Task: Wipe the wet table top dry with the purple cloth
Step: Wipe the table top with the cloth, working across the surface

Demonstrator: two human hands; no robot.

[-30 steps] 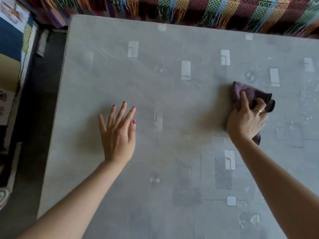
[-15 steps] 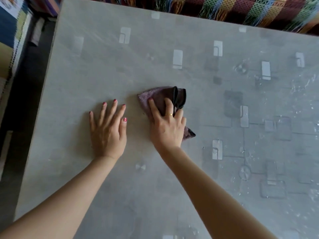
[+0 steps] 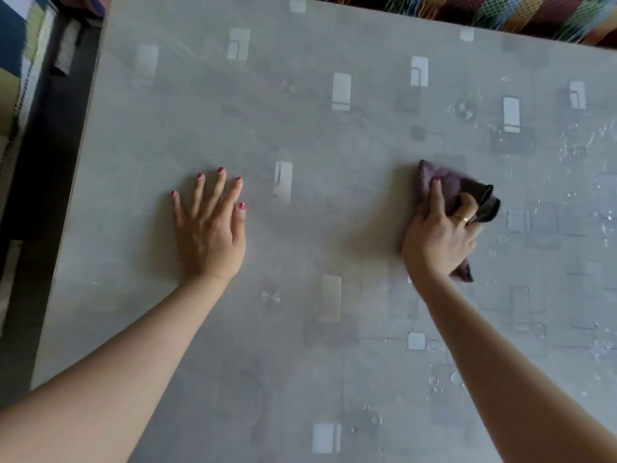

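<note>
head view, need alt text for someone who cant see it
A person's right hand grips a crumpled purple cloth pressed onto a grey patterned table top, while the left hand rests flat with fingers spread. Water droplets glisten on the table's right side, beyond the cloth. A fringed multicoloured fabric runs along the far edge.
</note>
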